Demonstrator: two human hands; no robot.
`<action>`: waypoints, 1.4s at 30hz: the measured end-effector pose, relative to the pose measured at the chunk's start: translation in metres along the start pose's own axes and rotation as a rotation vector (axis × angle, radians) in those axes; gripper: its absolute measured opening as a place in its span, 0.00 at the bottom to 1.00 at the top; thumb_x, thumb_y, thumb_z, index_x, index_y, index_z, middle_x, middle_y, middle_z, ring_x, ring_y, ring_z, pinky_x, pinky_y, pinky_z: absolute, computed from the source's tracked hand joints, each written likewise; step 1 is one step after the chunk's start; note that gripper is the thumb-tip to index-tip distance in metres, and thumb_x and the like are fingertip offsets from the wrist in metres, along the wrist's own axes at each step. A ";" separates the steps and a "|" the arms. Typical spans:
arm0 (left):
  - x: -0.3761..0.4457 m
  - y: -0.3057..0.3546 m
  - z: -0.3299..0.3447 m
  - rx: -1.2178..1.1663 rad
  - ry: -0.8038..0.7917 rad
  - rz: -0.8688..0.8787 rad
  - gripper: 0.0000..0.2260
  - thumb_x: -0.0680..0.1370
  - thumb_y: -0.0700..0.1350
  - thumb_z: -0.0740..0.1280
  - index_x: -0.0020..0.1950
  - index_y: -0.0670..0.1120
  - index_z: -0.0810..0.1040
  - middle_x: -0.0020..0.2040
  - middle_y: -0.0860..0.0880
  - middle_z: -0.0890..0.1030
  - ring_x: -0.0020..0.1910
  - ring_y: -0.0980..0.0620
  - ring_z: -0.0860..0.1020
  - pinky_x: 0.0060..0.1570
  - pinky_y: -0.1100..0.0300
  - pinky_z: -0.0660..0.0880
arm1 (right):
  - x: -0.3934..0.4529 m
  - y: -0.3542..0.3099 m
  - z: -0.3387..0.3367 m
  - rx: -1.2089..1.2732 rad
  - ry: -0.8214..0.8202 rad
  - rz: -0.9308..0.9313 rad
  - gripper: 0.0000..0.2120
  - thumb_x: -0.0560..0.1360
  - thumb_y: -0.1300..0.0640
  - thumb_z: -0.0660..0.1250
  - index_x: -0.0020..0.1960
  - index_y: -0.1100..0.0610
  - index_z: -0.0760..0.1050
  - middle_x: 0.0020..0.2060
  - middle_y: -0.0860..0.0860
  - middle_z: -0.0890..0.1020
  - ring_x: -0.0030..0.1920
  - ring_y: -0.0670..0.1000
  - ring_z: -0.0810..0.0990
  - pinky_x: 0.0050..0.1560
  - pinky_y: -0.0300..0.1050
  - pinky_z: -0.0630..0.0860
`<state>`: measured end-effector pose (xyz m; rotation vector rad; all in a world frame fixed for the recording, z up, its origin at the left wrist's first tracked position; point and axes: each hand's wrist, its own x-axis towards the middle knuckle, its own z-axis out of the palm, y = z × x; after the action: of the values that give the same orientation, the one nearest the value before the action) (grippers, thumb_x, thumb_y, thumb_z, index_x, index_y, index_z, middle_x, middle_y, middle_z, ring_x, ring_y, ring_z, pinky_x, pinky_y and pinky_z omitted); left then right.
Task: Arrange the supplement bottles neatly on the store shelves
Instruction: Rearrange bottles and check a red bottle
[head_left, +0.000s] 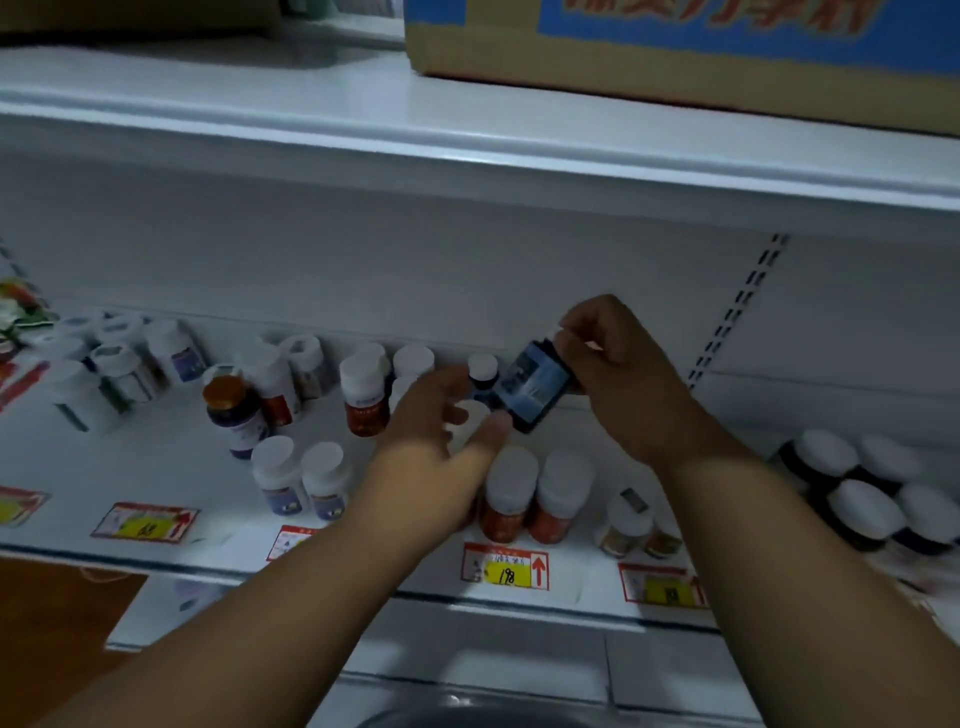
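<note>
— White metal shelf (171, 457) under the grip?
— Yes, with a cardboard box (675, 57) on the board above. The right hand (618, 379) clamps its fingers on a tilted dark blue bottle (535, 387), held over the shelf.
— And the other?
— The left hand (436, 441), just left of it, has fingers spread, its thumb touching the bottle's base; red-labelled bottles (535, 499) stand below.

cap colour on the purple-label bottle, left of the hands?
Gold-orange cap, on the purple-label bottle; head view, the only one.
</note>
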<state>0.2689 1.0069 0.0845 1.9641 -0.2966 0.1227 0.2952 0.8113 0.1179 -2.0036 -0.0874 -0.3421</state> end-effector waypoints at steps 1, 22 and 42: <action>-0.001 0.003 0.000 -0.039 -0.024 0.001 0.14 0.76 0.55 0.66 0.60 0.61 0.68 0.53 0.62 0.75 0.49 0.70 0.74 0.42 0.77 0.68 | -0.009 -0.007 0.001 0.057 -0.048 0.039 0.02 0.80 0.56 0.62 0.50 0.54 0.71 0.44 0.46 0.77 0.47 0.48 0.80 0.47 0.43 0.81; -0.101 -0.022 -0.037 -0.251 -0.039 -0.110 0.29 0.71 0.67 0.61 0.66 0.52 0.71 0.57 0.53 0.80 0.56 0.53 0.78 0.57 0.50 0.76 | -0.074 -0.052 0.074 0.415 -0.343 0.138 0.05 0.71 0.55 0.61 0.44 0.51 0.75 0.51 0.66 0.79 0.53 0.75 0.75 0.50 0.75 0.73; -0.046 -0.210 -0.318 0.373 -0.013 -0.051 0.19 0.76 0.54 0.68 0.66 0.54 0.71 0.58 0.58 0.75 0.52 0.62 0.74 0.48 0.61 0.76 | -0.007 -0.104 0.364 -0.345 -0.323 -0.025 0.11 0.75 0.53 0.69 0.53 0.44 0.72 0.51 0.47 0.76 0.48 0.47 0.76 0.45 0.32 0.71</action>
<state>0.2957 1.3837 0.0151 2.3407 -0.2442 0.1398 0.3398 1.1826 0.0581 -2.3883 -0.2721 -0.0464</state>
